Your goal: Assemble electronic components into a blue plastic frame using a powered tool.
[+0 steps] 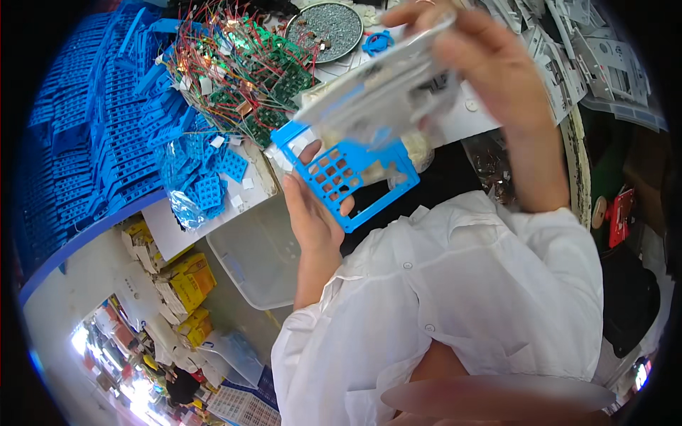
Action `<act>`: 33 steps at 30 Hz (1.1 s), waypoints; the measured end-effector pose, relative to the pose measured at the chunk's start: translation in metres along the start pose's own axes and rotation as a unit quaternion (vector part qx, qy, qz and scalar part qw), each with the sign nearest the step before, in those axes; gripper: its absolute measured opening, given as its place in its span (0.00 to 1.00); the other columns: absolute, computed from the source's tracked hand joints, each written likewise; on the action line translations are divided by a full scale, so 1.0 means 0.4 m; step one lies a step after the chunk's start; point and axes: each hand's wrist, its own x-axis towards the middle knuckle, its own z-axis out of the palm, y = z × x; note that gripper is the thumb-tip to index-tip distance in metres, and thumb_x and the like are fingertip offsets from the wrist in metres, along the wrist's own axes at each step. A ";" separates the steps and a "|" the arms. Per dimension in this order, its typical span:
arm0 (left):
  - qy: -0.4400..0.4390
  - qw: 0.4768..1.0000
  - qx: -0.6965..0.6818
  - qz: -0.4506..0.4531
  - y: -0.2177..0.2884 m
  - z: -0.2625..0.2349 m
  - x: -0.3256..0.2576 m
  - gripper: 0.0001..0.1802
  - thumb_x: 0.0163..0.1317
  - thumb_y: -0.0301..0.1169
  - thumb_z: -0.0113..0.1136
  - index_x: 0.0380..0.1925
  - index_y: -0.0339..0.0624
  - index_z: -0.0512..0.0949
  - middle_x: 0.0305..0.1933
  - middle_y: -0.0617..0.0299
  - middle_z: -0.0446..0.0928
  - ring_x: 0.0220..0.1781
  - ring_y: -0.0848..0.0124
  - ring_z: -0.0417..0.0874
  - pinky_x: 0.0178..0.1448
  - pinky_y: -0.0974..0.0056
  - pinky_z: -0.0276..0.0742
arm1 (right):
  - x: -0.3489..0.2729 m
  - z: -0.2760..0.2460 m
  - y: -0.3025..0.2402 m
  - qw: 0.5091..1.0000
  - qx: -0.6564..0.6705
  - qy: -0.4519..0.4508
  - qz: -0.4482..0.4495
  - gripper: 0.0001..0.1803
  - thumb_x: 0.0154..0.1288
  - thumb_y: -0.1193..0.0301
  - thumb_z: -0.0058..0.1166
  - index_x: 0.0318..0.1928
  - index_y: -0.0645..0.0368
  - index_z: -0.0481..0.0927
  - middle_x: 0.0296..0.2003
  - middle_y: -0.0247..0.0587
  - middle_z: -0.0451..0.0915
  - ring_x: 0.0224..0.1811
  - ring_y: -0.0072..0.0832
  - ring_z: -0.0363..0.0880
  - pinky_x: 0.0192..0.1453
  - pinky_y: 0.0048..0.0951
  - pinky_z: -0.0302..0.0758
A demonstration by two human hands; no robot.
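My left hand [314, 216] grips a blue plastic casing [353, 165] by its left side. The casing has a grid of square holes and a larger rectangular opening, and it is tilted in front of my chest. Above it, my right hand [490, 67] is closed on a grey-white panel [376, 96], smeared by motion. The panel covers the casing's upper part from view; whether the two touch I cannot tell. Just beyond the panel lies a small blue ring-shaped part [378, 43] on the white table [465, 117].
Stacked blue casings [92, 149] fill the left side. Beside them are green circuit boards [291, 82] with tangled wires and a round dish [325, 32] of small metal parts. Grey-white plastic parts [604, 60] lie upper right. A clear tub [256, 248] and yellow boxes [190, 280] are below the table.
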 end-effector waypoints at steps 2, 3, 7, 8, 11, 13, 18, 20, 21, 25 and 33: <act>0.026 0.998 -0.042 -0.050 -0.001 0.022 0.015 0.38 0.75 0.60 0.35 0.67 0.36 0.63 0.51 0.54 0.78 0.42 0.64 0.82 0.22 0.69 0.68 | 0.016 0.015 -0.094 0.998 0.024 -0.058 -0.009 0.12 0.71 0.64 0.53 0.38 0.61 0.81 0.38 0.43 0.83 0.36 0.26 0.81 0.41 0.30 0.77; -0.028 0.993 -0.096 -0.070 0.001 0.010 0.013 0.38 0.75 0.60 0.33 0.67 0.36 0.63 0.52 0.53 0.77 0.44 0.64 0.82 0.25 0.67 0.71 | 0.032 0.050 -0.103 0.982 -0.076 -0.155 -0.080 0.15 0.70 0.62 0.52 0.34 0.61 0.81 0.31 0.43 0.82 0.31 0.30 0.81 0.37 0.31 0.76; -0.128 0.958 -0.214 -0.145 -0.005 -0.013 -0.005 0.38 0.75 0.59 0.33 0.67 0.36 0.64 0.53 0.52 0.77 0.46 0.64 0.81 0.34 0.63 0.75 | 0.059 0.248 -0.062 0.778 -0.379 -0.453 -0.214 0.20 0.66 0.54 0.50 0.29 0.58 0.81 0.15 0.41 0.76 0.19 0.44 0.77 0.33 0.41 0.75; -0.123 0.958 -0.211 -0.152 -0.012 -0.004 -0.010 0.38 0.75 0.59 0.34 0.67 0.36 0.64 0.53 0.52 0.77 0.46 0.64 0.81 0.36 0.62 0.75 | 0.037 0.289 -0.014 0.747 -0.406 -0.480 -0.214 0.20 0.65 0.54 0.51 0.29 0.57 0.81 0.19 0.41 0.78 0.24 0.44 0.79 0.37 0.43 0.75; -0.116 0.961 -0.194 -0.161 -0.030 -0.014 -0.010 0.38 0.73 0.59 0.38 0.67 0.37 0.64 0.54 0.52 0.77 0.47 0.64 0.81 0.42 0.60 0.75 | 0.022 0.285 0.043 0.790 -0.359 -0.411 -0.279 0.16 0.63 0.57 0.56 0.32 0.57 0.82 0.29 0.39 0.83 0.38 0.43 0.81 0.47 0.46 0.75; -0.074 0.976 -0.165 -0.125 -0.003 -0.013 -0.036 0.38 0.73 0.59 0.40 0.67 0.37 0.64 0.54 0.52 0.77 0.47 0.65 0.80 0.45 0.58 0.76 | 0.054 0.251 0.047 0.852 -0.249 -0.288 -0.360 0.13 0.61 0.62 0.60 0.37 0.58 0.82 0.36 0.40 0.83 0.47 0.41 0.79 0.53 0.44 0.75; 0.029 0.980 -0.145 -0.133 -0.007 0.001 -0.012 0.35 0.67 0.52 0.49 0.64 0.36 0.68 0.52 0.48 0.80 0.39 0.63 0.82 0.39 0.61 0.80 | -0.092 0.000 0.096 0.980 -0.193 0.021 0.046 0.19 0.65 0.68 0.63 0.53 0.59 0.76 0.50 0.38 0.77 0.50 0.24 0.76 0.54 0.28 0.74; -0.024 0.982 -0.126 -0.136 -0.016 -0.028 -0.010 0.32 0.67 0.44 0.48 0.67 0.36 0.64 0.51 0.45 0.79 0.26 0.70 0.76 0.22 0.69 0.68 | -0.179 0.015 0.161 0.984 -0.114 0.004 0.137 0.24 0.66 0.69 0.62 0.60 0.59 0.71 0.52 0.33 0.75 0.48 0.18 0.74 0.54 0.25 0.75; -0.015 0.985 -0.106 -0.134 -0.017 -0.026 -0.011 0.32 0.67 0.43 0.48 0.67 0.37 0.63 0.51 0.46 0.79 0.26 0.70 0.76 0.22 0.69 0.68 | -0.211 0.039 0.171 0.967 0.004 0.003 0.257 0.29 0.66 0.71 0.62 0.65 0.60 0.67 0.53 0.37 0.77 0.49 0.19 0.77 0.54 0.24 0.76; -0.004 0.993 0.023 -0.114 -0.028 -0.006 -0.028 0.31 0.67 0.36 0.51 0.69 0.39 0.61 0.50 0.51 0.79 0.29 0.72 0.77 0.25 0.70 0.71 | -0.260 0.096 0.172 0.926 0.207 -0.011 0.317 0.34 0.67 0.72 0.62 0.69 0.64 0.63 0.56 0.44 0.79 0.55 0.22 0.80 0.56 0.25 0.78; 0.100 0.987 0.095 -0.079 -0.060 0.028 -0.084 0.31 0.72 0.24 0.46 0.74 0.44 0.55 0.57 0.56 0.75 0.44 0.75 0.81 0.34 0.72 0.78 | -0.293 0.098 0.140 0.923 0.216 -0.084 0.308 0.32 0.69 0.71 0.60 0.69 0.65 0.64 0.54 0.44 0.80 0.54 0.25 0.80 0.59 0.28 0.78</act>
